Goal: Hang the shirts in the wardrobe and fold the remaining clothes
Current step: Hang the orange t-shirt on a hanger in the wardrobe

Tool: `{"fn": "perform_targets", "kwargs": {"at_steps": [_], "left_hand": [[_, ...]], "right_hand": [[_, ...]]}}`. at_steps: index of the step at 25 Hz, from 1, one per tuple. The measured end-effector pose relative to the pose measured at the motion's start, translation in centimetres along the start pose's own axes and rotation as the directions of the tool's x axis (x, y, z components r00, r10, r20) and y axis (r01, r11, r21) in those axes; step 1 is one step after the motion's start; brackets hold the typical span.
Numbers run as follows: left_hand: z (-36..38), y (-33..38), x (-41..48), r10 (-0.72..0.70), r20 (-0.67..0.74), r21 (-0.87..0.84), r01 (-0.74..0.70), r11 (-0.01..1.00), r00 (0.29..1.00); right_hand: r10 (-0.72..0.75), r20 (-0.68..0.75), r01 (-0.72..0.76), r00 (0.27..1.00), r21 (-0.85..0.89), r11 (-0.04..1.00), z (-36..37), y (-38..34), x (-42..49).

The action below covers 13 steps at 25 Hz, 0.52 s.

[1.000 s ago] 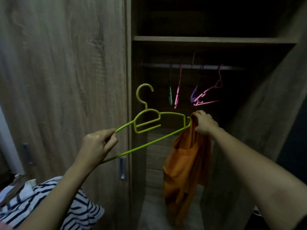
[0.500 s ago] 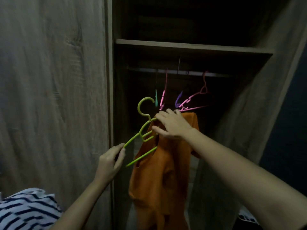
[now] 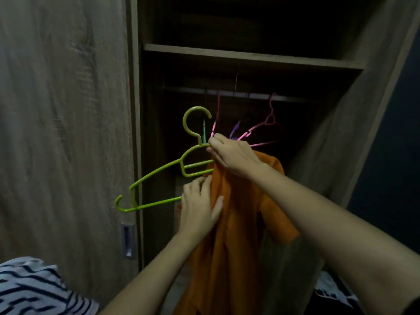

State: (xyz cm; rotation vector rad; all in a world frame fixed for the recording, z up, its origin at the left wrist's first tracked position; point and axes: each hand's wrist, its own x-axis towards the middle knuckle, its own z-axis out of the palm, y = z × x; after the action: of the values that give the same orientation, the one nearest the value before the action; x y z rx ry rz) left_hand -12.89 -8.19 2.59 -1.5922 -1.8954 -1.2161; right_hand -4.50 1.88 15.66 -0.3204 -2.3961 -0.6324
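Observation:
An orange shirt (image 3: 236, 235) hangs half on a lime green hanger (image 3: 159, 171) in front of the open wardrobe. My right hand (image 3: 231, 158) grips the hanger's top, just below its hook, together with the shirt's collar. The hanger's right arm is hidden inside the shirt; its left arm sticks out bare. My left hand (image 3: 200, 201) rests on the shirt's left edge by the hanger's lower bar, fingers curled into the cloth.
A rail (image 3: 293, 98) under a wooden shelf (image 3: 250, 56) carries pink hangers (image 3: 268, 120) and a purple one (image 3: 235, 130). The closed wardrobe door (image 3: 63, 133) fills the left. A striped black-and-white garment (image 3: 34, 289) lies at the bottom left.
My left hand let go of the hanger's left end and moved right onto the shirt. The right hand raised the hanger, and the shirt slid further over its right side.

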Motion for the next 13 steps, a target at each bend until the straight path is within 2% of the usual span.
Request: {"fn": "perform_targets", "kwargs": {"at_steps": [1,3,4,6,7,8,10,11,13], "left_hand": [[0.3,0.6,0.4,-0.027,0.042,-0.094,0.031,0.995,0.999],[0.5,1.5,0.6,0.045,0.057,-0.318,-0.025,0.948,0.997],[0.6,1.2,0.4,0.083,0.072,-0.398,-0.047,0.916,0.994],[0.6,0.1,-0.7,0.158,0.191,-0.509,-0.040,0.860,0.969],[0.7,-0.8,-1.4,0.194,0.266,-0.495,-0.039,0.868,0.944],[1.0,-2.0,-2.1,0.212,0.324,-0.410,-0.065,0.910,0.922],[0.9,-4.9,-3.0,0.195,0.352,-0.115,-0.165,0.980,0.915],[0.4,-6.2,-3.0,0.158,0.347,-0.046,-0.151,0.987,0.925],[-1.1,-8.6,-2.4,0.100,0.349,-0.138,-0.055,0.989,0.932]], "right_hand": [[-0.031,-0.014,0.031,0.999,-0.001,1.000,-0.3,0.0,0.0],[-0.070,-0.027,0.069,0.997,-0.010,0.998,-0.7,0.4,-0.4],[-0.065,-0.033,0.064,0.997,-0.018,0.998,-0.8,0.8,-0.7],[0.010,-0.059,-0.011,0.998,-0.015,1.000,-1.1,1.7,-1.3],[0.066,-0.073,-0.066,0.995,0.005,0.998,-1.4,2.2,-1.5],[0.116,-0.081,-0.115,0.990,0.020,0.993,-1.8,2.7,-1.8],[0.179,-0.094,-0.179,0.979,0.016,0.984,-2.4,4.1,-2.6],[0.199,-0.087,-0.198,0.976,0.016,0.980,-2.7,4.9,-3.2],[0.196,-0.058,-0.195,0.979,0.025,0.980,-2.8,6.7,-5.1]]}}
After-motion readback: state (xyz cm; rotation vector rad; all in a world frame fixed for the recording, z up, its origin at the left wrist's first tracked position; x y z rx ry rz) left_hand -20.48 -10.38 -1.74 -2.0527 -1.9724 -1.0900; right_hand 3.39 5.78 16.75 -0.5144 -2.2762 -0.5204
